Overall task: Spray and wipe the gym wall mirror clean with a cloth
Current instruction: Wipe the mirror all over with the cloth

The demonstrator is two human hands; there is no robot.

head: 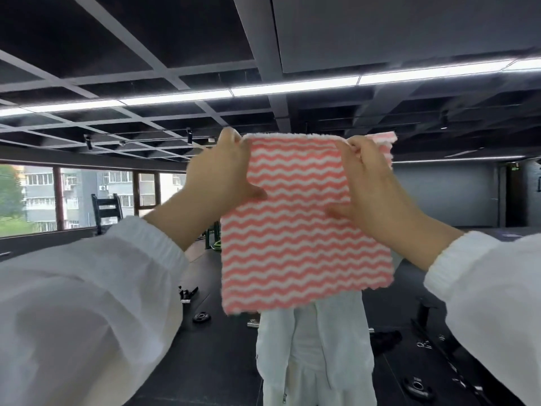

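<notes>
The pink-and-white wavy-striped cloth (pixel 304 230) hangs spread flat against the gym wall mirror (pixel 439 194), high up near its middle, your own reflection below it. Your left hand (pixel 225 177) and right hand (pixel 371 189) each pinch a top corner. Keep it stretched taut and flat, press evenly, and draw it down in overlapping strokes; no spray bottle shows
</notes>
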